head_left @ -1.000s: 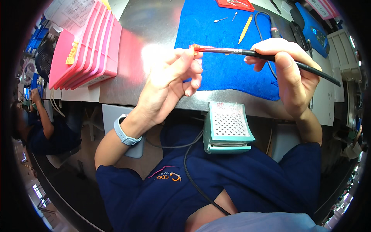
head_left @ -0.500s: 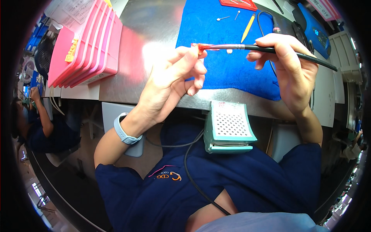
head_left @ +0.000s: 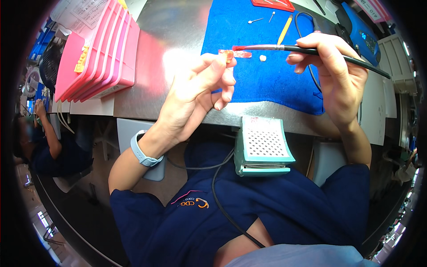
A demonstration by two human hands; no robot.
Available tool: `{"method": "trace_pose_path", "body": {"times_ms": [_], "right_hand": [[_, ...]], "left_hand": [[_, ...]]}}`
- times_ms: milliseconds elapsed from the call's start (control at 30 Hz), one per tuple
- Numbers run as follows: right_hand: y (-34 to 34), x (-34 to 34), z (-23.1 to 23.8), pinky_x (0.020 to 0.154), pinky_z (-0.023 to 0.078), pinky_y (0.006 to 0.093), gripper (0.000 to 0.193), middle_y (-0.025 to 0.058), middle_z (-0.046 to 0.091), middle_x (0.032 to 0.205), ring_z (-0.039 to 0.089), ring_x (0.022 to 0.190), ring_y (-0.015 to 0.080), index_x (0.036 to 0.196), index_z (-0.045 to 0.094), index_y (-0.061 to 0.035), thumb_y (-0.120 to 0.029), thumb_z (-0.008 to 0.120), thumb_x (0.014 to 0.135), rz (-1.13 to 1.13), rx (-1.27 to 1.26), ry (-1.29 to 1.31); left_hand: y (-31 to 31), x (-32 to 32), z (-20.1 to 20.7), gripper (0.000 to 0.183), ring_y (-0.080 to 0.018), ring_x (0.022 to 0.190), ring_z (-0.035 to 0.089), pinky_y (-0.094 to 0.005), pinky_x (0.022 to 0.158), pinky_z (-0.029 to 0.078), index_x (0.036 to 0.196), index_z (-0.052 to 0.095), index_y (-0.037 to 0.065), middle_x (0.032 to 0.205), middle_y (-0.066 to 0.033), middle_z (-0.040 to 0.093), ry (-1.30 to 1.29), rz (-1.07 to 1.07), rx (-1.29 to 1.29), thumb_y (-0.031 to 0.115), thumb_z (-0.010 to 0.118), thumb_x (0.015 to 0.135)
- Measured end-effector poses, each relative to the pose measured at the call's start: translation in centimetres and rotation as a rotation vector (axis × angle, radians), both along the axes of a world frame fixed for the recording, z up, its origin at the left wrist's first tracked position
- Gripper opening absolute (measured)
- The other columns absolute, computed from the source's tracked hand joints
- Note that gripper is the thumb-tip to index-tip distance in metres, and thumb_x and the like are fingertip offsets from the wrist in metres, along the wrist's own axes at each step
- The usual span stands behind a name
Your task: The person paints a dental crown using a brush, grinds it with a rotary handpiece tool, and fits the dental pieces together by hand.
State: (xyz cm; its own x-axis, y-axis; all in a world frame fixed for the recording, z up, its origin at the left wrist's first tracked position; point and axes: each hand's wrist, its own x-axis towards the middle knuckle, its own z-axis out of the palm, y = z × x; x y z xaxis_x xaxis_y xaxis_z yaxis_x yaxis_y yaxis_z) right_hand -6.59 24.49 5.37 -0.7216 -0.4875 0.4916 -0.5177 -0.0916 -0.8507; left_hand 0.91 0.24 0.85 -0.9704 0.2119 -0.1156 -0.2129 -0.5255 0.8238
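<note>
1. Brush [head_left: 311, 51], long, with a black handle, metal ferrule and red bristle tip, is held level above the blue mat [head_left: 267, 80]; its tip lies just beside the small orange piece [head_left: 228, 54].
2. Steel surface [head_left: 169, 40] carries the blue mat, and a stack of pink trays [head_left: 100, 53] stands at its left end.
3. Teal perforated box [head_left: 261, 147] hangs at the surface's near edge, with a dark cable running down from it.
4. Right hand [head_left: 336, 75] grips the brush handle, fingers [head_left: 311, 42] clenched around it, thumb beneath.
5. Left hand [head_left: 195, 98], a pale blue watch [head_left: 143, 153] on its wrist, pinches the small orange piece between thumb and forefinger; the other fingers curl loosely.
6. Yellow pencil-like tool [head_left: 284, 30] lies on the mat beyond the brush.
7. Small white bit [head_left: 263, 58] rests on the mat just below the ferrule.
</note>
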Motion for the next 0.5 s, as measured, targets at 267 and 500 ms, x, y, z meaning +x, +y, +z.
{"method": "trace_pose_path", "body": {"times_ms": [267,500], "right_hand": [[-0.12,0.13,-0.03,0.069,0.056,0.0333,0.030,0.0194,0.068,0.096,0.071,0.084,0.0253,0.108,0.063,0.0094,-0.012,0.044,0.103,0.019,0.043,0.051],[0.15,0.32,0.25,0.070,0.055,0.0334,0.029,0.0206,0.069,0.094,0.070,0.083,0.0248,0.109,0.064,0.0095,-0.011,0.044,0.103,0.050,0.074,0.113]], "left_hand": [[0.15,0.02,0.07,0.037,-0.0100,0.072,0.057,-0.0234,0.060,0.044,0.113,0.058,0.001,0.086,-0.0018,0.061,0.003,0.002,-0.018,0.036,0.058,0.101],[0.10,0.04,0.21,0.036,-0.0103,0.072,0.057,-0.0237,0.060,0.043,0.111,0.058,0.001,0.086,-0.0014,0.060,0.009,0.004,-0.008,0.036,0.058,0.101]]}}
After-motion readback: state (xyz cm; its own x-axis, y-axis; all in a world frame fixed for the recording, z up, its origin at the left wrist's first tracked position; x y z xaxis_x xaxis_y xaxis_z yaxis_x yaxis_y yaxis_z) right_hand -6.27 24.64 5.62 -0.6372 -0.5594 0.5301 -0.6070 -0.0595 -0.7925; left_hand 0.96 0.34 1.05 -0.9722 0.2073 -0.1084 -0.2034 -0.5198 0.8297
